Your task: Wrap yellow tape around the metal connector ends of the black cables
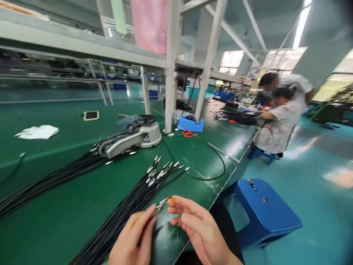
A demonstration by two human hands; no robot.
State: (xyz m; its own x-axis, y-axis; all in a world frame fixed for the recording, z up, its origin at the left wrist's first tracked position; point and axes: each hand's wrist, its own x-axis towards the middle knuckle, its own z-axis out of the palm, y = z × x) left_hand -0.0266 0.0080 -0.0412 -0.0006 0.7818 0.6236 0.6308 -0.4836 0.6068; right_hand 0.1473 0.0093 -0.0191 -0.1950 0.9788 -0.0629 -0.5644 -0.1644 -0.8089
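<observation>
**Tangle risk at the bench edge: loose tips, tight pinch**

At the green-matted workbench (49, 235), a seated worker's left hand (134, 235) pinches a few metal-tipped black cables (161, 205), fingers closed on them. The right hand (200, 230) sits just beside, its fingertips (172, 200) curled against the tips, though whether they clamp anything is impossible to tell through the blur. The pinched ends sit above the bench edge, and the rest of the bundle (124, 217) fans out across the mat.

From here, I'd worry about a slipped pinch: such thin, smooth cable could drop past the edge toward the blue plastic stool (264, 209). Pulling on one end could also snag the neighbouring metal tips and knot the bundle. Those bright tips look sharp enough to prick a fingertip. A stray loop of black cable (217, 165) nearby could also catch a sleeve.
</observation>
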